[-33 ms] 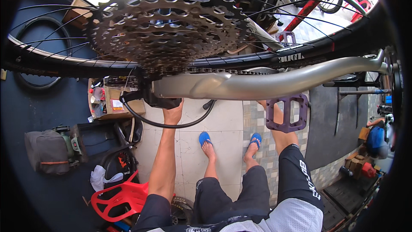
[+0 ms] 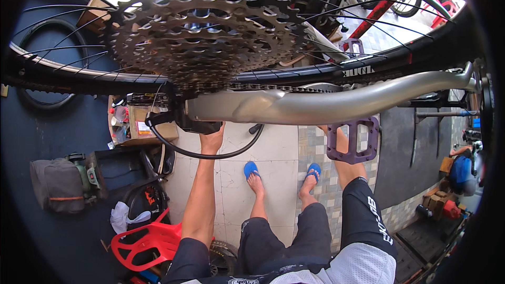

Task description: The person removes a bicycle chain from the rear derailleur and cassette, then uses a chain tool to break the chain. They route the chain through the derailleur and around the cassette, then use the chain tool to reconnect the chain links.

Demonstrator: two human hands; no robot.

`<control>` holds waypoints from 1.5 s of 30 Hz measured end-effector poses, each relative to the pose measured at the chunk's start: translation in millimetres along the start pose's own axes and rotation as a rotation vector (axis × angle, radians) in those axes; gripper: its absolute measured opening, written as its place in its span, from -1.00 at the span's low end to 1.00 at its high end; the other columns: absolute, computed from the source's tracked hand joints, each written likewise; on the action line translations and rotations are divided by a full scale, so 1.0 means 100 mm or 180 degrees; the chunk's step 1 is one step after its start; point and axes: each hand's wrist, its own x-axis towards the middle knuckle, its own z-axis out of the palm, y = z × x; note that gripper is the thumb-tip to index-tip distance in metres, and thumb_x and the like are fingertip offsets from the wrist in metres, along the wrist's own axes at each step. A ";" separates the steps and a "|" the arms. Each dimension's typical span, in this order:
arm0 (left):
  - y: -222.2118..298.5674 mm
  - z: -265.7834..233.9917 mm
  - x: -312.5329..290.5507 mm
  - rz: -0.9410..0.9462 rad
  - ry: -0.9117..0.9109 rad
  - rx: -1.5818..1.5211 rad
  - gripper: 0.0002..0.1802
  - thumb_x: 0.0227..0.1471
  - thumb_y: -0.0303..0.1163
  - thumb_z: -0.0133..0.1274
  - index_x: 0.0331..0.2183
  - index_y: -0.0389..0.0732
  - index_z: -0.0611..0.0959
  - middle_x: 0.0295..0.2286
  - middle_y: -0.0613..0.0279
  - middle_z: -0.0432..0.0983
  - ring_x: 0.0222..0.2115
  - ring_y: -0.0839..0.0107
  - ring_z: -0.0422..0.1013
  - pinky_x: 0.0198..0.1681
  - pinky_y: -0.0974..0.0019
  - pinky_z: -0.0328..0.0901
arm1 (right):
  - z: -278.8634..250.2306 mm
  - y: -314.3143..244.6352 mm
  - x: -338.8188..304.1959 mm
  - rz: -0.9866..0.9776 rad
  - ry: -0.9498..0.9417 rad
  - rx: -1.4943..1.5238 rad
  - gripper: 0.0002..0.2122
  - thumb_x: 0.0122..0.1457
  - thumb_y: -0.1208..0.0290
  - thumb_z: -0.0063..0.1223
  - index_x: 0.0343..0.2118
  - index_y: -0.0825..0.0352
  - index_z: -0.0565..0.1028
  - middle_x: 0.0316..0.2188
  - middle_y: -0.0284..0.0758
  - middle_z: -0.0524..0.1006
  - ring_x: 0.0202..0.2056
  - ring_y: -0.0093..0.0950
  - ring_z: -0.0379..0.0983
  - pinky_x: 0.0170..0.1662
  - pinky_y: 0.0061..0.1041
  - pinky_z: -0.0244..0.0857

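Observation:
A bicycle's rear end fills the upper view, with a large toothed cassette (image 2: 205, 37) and a silver frame tube (image 2: 315, 104) running to the right. My left hand (image 2: 212, 139) reaches up to the black rear derailleur (image 2: 197, 125), which covers its fingers, so its grip is hidden. A black cable loop (image 2: 210, 155) curves below it. Behind the silver tube goes my right hand (image 2: 323, 128); only a sliver shows, and its fingers are out of sight. A purple platform pedal (image 2: 353, 140) hangs in front of my right forearm.
The spoked wheel's rim (image 2: 421, 63) spans the view. At left are a cardboard box (image 2: 150, 128), a grey-covered machine (image 2: 58, 185) and a red plastic chair (image 2: 147, 244). A dark mat (image 2: 413, 163) covers floor at right. Other bicycles stand at the far upper right.
The pedal and silver tube have shifted very slightly, and the cassette's teeth sit a little differently. Both arms are in nearly the same place.

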 end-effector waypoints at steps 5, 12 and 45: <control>0.40 0.12 0.16 -0.0380 -0.0032 -0.0329 -0.72 0.10 -0.46 0.31 -0.14 -0.32 0.67 -0.19 0.00 0.64 -0.16 -0.01 0.52 0.02 0.03 0.38 | 0.04 0.26 -0.10 0.0088 0.0005 -0.0019 -0.59 0.14 0.25 0.21 0.07 0.20 0.56 -0.01 -0.10 0.62 0.10 -0.13 0.51 0.20 -0.10 0.30; 0.62 0.09 0.26 -0.0711 0.0078 -0.1052 -0.78 0.12 -0.50 0.29 -0.17 -0.30 0.67 -0.25 0.21 0.62 -0.30 0.38 0.55 -0.18 0.23 0.46 | -0.12 0.12 -0.23 0.0020 0.0052 0.0167 -0.50 0.12 0.18 0.25 0.14 0.19 0.52 0.00 -0.06 0.61 0.10 -0.08 0.50 0.19 -0.08 0.32; 2.54 0.50 -2.08 0.3045 -0.4891 0.0204 -0.43 0.04 -0.37 0.37 0.04 -0.28 0.51 -0.09 -0.14 0.51 -0.36 0.14 0.62 -0.22 0.13 0.51 | -1.24 -4.19 -6.31 0.5439 0.1018 0.3146 -0.43 0.20 0.12 0.18 0.23 0.30 0.46 0.07 -0.04 0.61 0.13 -0.07 0.52 0.19 -0.13 0.39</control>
